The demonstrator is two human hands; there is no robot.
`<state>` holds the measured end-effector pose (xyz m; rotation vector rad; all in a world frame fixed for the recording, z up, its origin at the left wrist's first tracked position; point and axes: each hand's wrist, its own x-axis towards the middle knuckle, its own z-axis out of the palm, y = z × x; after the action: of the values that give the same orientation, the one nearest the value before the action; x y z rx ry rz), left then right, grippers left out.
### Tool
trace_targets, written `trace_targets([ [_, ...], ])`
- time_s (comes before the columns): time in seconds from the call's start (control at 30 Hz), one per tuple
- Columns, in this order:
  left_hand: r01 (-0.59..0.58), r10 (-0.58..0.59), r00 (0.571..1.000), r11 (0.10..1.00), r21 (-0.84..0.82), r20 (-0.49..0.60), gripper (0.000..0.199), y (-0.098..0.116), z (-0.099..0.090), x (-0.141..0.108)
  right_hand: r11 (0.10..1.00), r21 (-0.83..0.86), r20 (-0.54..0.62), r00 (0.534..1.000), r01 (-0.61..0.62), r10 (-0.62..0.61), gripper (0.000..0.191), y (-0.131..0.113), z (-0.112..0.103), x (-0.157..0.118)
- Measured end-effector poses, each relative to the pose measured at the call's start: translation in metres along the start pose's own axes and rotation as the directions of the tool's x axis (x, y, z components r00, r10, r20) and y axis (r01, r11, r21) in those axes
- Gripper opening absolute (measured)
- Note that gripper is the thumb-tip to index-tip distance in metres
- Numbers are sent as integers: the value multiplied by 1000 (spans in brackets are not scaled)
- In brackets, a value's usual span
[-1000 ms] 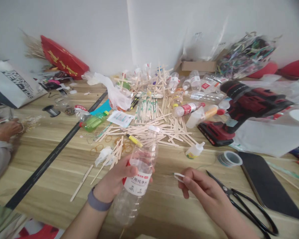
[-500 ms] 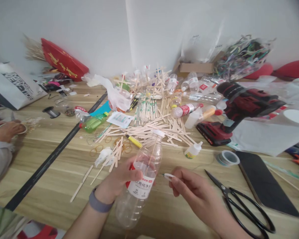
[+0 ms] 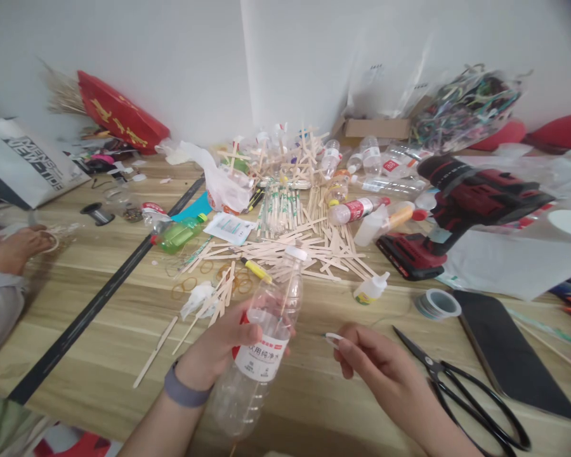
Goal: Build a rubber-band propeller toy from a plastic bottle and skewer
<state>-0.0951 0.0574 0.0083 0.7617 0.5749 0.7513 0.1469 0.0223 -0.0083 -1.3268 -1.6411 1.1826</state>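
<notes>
My left hand (image 3: 238,343) is wrapped round a clear plastic bottle (image 3: 261,362) with a white cap and a red-and-white label. The bottle leans, its cap end pointing away from me, and a thin stick shows inside its upper part. To the right, my right hand (image 3: 366,358) pinches a small white strip with a dark tip (image 3: 332,337), held apart from the bottle. Black-handled scissors (image 3: 438,369) lie just right of that hand. Loose wooden sticks (image 3: 223,295) and a yellow-handled tool (image 3: 257,270) lie beyond the bottle.
A red-and-black cordless drill (image 3: 461,216), a phone (image 3: 509,352), a tape roll (image 3: 438,303) and a small glue bottle (image 3: 371,289) are on the right. Plastic bottles and craft sticks (image 3: 285,251) crowd the back. Another person's hand (image 3: 21,247) works at the far left.
The bottle and my left hand have shifted slightly left. My right hand has moved a little right with the white strip, widening the gap between them.
</notes>
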Motion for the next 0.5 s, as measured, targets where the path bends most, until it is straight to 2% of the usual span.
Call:
trace_targets([
  [0.1, 14, -14, 999, 1000, -2, 31, 61, -1, 1, -1, 1000, 25, -23, 1000, -6, 7, 49, 10, -3, -4],
  [0.3, -54, 55, 998, 998, -22, 20, 63, 0, 1, -6, 1000, 3, -21, 1000, 10, -10, 49, 10, -21, -9],
  [0.5, -153, 153, 983, 988, 6, -104, 60, 7, -8, -17, 998, 43, -215, 975, -42, 50, 50, 20, -50, -25],
])
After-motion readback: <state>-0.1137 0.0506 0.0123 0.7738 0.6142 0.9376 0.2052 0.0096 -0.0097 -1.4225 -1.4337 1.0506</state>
